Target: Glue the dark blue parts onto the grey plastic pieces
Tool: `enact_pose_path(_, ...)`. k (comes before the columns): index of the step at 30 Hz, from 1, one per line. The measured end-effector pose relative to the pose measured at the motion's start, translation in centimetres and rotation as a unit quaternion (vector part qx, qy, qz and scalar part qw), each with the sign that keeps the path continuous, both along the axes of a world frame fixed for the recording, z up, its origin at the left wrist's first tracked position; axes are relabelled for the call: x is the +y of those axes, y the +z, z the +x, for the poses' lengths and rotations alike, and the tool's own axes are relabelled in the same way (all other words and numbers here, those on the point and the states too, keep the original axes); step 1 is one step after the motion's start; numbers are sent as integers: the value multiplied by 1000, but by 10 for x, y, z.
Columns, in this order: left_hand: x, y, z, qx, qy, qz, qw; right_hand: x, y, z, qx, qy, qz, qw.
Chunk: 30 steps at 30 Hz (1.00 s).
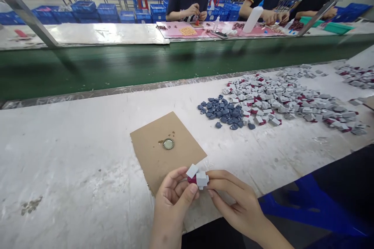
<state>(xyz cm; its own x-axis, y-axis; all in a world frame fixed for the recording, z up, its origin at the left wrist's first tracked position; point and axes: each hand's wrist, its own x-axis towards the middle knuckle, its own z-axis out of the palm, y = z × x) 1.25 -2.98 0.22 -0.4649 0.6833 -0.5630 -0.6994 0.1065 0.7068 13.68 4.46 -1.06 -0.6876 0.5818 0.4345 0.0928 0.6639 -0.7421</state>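
Between my two hands is a small grey and dark-red plastic figure piece (201,179) with blocky grey parts. My left hand (177,192) grips it from the left, thumb in front and fingers behind. On its right side, the fingertips of my right hand (233,198) pinch it. Just beyond lies a square of brown cardboard (181,130) on the table. A bottle cap (168,144) rests on the cardboard with its hollow side up, beside a few wet-looking spots.
A pile of dark blue pieces (223,111) lies beyond the cardboard, touching a wide heap of similar grey and red pieces (280,93). A green conveyor belt (117,66) runs behind. Across it, several people work near a white bottle (253,18). A blue stool (309,210) stands at right.
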Motion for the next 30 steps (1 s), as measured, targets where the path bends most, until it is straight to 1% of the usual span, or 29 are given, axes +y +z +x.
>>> enact_pose_path(3, 0, 2, 0, 23, -32, 23, 999, 2, 3, 2, -6, 11, -8, 1000)
enact_pose_path(5, -1, 2, 0, 32, -42, 28, 998, 2, 4, 0, -1, 4, -23, 1000)
enact_pose_path(9, -2, -1, 1, 40, -32, 28, 998, 1, 4, -9, 15, -24, -64, 998)
enact_pose_path(11, -4, -4, 2, 62, -13, 39, 997, -1, 3, -14, 10, -46, -106, 993)
enact_pose_path(13, -6, -7, 2, 121, 0, 38, 992, -3, 1, -17, -1, -66, -186, 980)
enact_pose_path(14, -8, -8, 2, 184, 4, 36, 982, -4, 0, -18, -3, -69, -235, 969)
enact_pose_path(15, -10, -9, 2, 265, 5, 42, 963, -5, 0, -19, -2, -66, -285, 956)
enact_pose_path(17, -13, -12, 0, 434, -4, 79, 898, -6, 0, -20, 13, -50, -368, 928)
enact_pose_path(18, -14, -12, -1, 488, -7, 93, 868, -6, 0, -20, 23, -41, -395, 917)
enact_pose_path(19, -15, -12, -1, 509, -8, 99, 855, -6, 1, -21, 33, -32, -412, 910)
enact_pose_path(20, -15, -12, -1, 497, -7, 92, 863, -6, 1, -21, 41, -23, -419, 907)
enact_pose_path(21, -15, -11, -1, 462, -5, 77, 884, -7, 1, -21, 49, -15, -419, 907)
enact_pose_path(23, -14, -10, 1, 361, 7, 54, 931, -7, 0, -22, 63, -7, -410, 910)
enact_pose_path(25, -13, -8, 4, 260, 35, 59, 963, -8, -3, -22, 76, -14, -407, 910)
enact_pose_path(27, -11, -6, 6, 177, 72, 59, 980, -10, -7, -23, 91, -32, -405, 909)
enact_pose_path(28, -11, -6, 6, 146, 81, 54, 984, -11, -8, -24, 99, -41, -399, 911)
enact_pose_path(29, -10, -6, 6, 122, 78, 45, 989, -12, -8, -24, 107, -47, -388, 914)
enact_pose_path(30, -9, -5, 5, 103, 61, 35, 992, -12, -8, -25, 112, -51, -375, 919)
